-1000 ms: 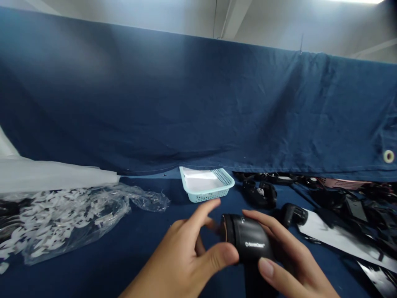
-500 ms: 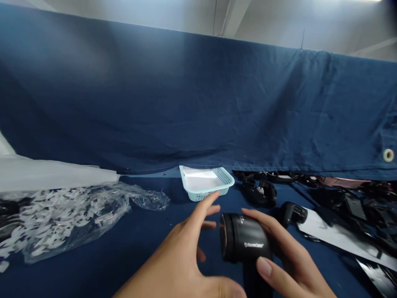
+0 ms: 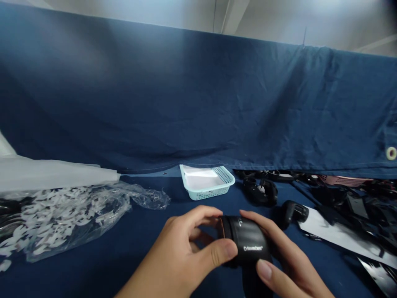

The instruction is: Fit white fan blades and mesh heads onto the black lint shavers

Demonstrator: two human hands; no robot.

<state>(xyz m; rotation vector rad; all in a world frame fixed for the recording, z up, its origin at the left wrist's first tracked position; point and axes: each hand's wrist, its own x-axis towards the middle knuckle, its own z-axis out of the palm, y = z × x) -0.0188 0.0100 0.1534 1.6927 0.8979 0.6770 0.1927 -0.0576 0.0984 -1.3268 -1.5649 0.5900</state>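
Note:
A black hair dryer point(image 3: 252, 240), its barrel marked SilverCrest, is held between my two hands low in the head view. Its round left end has a copper-coloured rim, and a dark handle extends down from the barrel. My left hand point(image 3: 189, 252) is closed around the rimmed end, thumb on the near side and fingers on the far side, partly hidden. Gripping the rear of the barrel from the right is my right hand point(image 3: 285, 256), with the thumb low near the handle and the index finger along the top.
A light-blue basket point(image 3: 209, 193) with white sheets stands beyond my hands. On the left lies a clear plastic bag point(image 3: 105, 219) of small white parts. Black housings point(image 3: 290, 213), a white sheet point(image 3: 341, 238) and other dark parts crowd the right. A blue cloth point(image 3: 186, 99) hangs behind.
My left hand, open and apart from the dryer before, has moved right and closed on its rimmed end. My right hand keeps its grip on the barrel.

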